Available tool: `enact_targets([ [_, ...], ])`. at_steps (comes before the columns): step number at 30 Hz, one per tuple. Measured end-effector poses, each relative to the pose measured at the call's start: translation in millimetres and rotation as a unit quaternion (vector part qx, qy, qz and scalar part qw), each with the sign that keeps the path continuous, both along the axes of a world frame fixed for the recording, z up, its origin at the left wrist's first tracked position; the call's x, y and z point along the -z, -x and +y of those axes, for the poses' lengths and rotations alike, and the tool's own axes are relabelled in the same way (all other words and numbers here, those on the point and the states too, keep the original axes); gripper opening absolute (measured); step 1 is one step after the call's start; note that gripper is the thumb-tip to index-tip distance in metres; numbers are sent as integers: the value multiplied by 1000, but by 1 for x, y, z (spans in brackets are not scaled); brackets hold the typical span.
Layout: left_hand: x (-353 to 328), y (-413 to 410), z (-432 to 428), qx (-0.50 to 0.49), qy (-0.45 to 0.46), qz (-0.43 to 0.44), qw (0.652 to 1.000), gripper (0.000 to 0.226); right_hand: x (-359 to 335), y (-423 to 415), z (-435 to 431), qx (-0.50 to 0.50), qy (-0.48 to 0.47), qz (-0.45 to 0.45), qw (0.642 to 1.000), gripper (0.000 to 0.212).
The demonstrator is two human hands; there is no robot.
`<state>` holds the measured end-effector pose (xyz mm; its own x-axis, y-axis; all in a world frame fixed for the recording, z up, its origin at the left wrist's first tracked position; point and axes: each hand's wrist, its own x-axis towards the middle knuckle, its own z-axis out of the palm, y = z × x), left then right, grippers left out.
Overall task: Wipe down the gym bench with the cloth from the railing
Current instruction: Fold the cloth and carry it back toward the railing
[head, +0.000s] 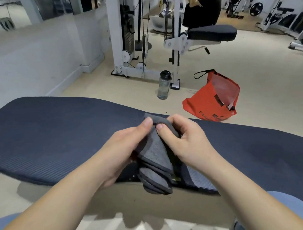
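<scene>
A long dark blue padded gym bench (52, 133) runs across the view from left to right in front of me. Above its middle I hold a grey cloth (155, 160), bunched and folded, hanging down past the bench's near edge. My left hand (124, 147) pinches the cloth's top with thumb and fingers from the left. My right hand (184, 139) grips the same top edge from the right. Both hands are close together, thumbs almost touching.
On the beige floor beyond the bench stand a clear water bottle (164, 85) with a black cap and an orange bag (214, 98). A white cable machine (126, 37) with a black seat (213, 33) lies behind them, a person seated there. A white wall runs at left.
</scene>
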<state>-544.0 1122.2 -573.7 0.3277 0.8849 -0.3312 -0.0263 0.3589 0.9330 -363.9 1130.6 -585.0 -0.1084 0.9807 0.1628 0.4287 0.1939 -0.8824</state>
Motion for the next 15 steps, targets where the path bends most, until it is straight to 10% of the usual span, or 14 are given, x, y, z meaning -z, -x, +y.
enact_targets([
  [15,35,-88,101,9,162,-100,982,36,44,-124,66,76,274,204,937,45],
])
